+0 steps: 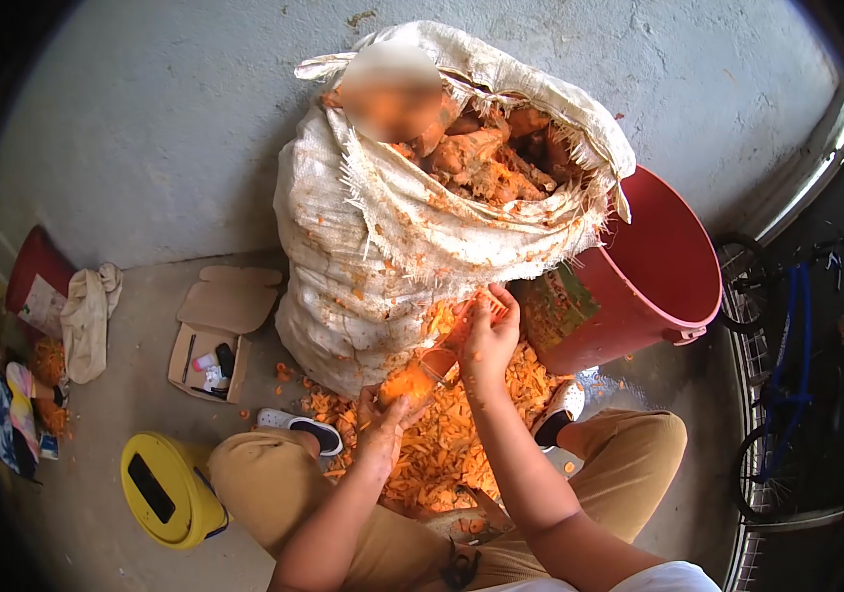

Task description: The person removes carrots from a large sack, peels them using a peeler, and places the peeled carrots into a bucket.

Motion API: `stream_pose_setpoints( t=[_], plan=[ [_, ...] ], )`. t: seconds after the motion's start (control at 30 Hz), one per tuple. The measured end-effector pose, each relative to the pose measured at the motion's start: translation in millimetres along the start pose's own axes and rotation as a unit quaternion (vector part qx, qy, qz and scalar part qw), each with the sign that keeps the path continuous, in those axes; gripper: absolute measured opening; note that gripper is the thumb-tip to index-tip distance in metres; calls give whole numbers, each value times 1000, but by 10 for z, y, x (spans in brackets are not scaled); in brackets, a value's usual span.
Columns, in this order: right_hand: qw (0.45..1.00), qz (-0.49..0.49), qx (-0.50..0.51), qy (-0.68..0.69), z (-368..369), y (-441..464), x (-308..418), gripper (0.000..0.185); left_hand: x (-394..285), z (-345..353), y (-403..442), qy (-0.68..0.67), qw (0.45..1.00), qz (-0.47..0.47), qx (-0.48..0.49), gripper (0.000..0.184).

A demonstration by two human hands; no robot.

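My left hand point(383, 426) is closed around a bright orange peeled vegetable piece point(406, 387), its exact kind unclear. Just above and to the right, my right hand point(489, 340) grips an orange-red hand tool that looks like a peeler point(460, 331); fingers and orange scraps partly cover it. The tool's lower end is at the piece. Below both hands, between my feet, spreads a heap of orange peelings point(452, 444). Directly in front stands a large white woven sack point(333, 266), its top rolled open, holding rough orange-brown chunks point(486, 163).
A red bucket point(654, 266) leans by the sack at right. At left are a yellow lidded bucket point(210, 518), an open cardboard box point(185, 357) with small items and a pale cloth point(89, 321). A blue bicycle point(787, 355) stands far right.
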State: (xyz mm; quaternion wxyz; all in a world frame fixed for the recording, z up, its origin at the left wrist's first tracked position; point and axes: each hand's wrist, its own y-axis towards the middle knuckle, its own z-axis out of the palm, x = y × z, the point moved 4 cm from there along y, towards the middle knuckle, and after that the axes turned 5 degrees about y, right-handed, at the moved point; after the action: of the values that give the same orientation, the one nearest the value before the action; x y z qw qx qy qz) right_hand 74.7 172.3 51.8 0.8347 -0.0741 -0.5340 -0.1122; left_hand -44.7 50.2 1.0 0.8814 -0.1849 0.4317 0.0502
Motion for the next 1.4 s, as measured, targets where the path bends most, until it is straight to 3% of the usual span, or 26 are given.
stream_pose_setpoints(
  t=[0.03, 0.1, 0.3, 0.37, 0.4, 0.5, 0.6, 0.63, 0.7, 0.8, 0.9, 1.0, 1.1, 1.13, 1.23, 1.27, 1.4],
  plan=[
    [996, -68, -7, -49, 26, -33, 15, 18, -16, 8, -1, -1, 1000, 2, 15, 43],
    [996, -56, -24, -62, -15, 17, -97, 17, -53, 20, -16, -2, 999, 6, 44, 43],
    [978, -117, -51, -163, -147, 171, -226, 16, -112, 54, -53, 31, 999, 33, 11, 47],
    [993, -70, -65, -67, -310, 391, -211, 14, -54, 2, -36, 51, 997, 54, 13, 47],
    [992, -44, -84, -81, -351, 474, -150, 12, -76, 1, -35, 64, 996, 64, 14, 48],
    [985, -123, -96, -78, -351, 546, 5, 13, -50, 110, -16, 71, 996, 43, 16, 49],
    [982, -116, -140, -46, -560, 786, -130, 14, -31, 66, -19, 69, 995, 67, 19, 51],
    [984, -126, -99, 84, -765, 1006, -242, 14, -39, 25, -17, 71, 995, 73, 14, 51],
    [992, -82, -83, 47, -1034, 1233, -47, 12, -198, -4, -63, 85, 993, 78, 21, 51],
    [980, -159, -114, -37, -738, 1000, 326, 9, -210, -34, -45, 117, 989, 90, 9, 52],
    [906, -310, -31, -287, -349, 502, 592, 11, -166, 5, -27, 88, 995, 54, 10, 53],
    [951, -263, 7, -162, -312, 466, 502, 12, -158, -30, -8, 75, 996, 45, 14, 54],
    [963, -238, -12, -126, -342, 518, 456, 11, -153, -36, -15, 68, 997, 35, 13, 53],
    [926, -310, 25, -214, -311, 464, 542, 13, -169, -21, -8, 67, 997, 32, 12, 52],
    [989, -137, 47, 33, -335, 530, 528, 16, -197, -32, -10, 67, 997, 31, 11, 51],
    [986, -164, 18, -16, -359, 537, 543, 18, -186, -41, -22, 62, 998, 27, 11, 51],
    [995, -82, 19, 61, -392, 596, 497, 18, -220, -16, 6, 41, 999, 23, 16, 50]
  ],
)
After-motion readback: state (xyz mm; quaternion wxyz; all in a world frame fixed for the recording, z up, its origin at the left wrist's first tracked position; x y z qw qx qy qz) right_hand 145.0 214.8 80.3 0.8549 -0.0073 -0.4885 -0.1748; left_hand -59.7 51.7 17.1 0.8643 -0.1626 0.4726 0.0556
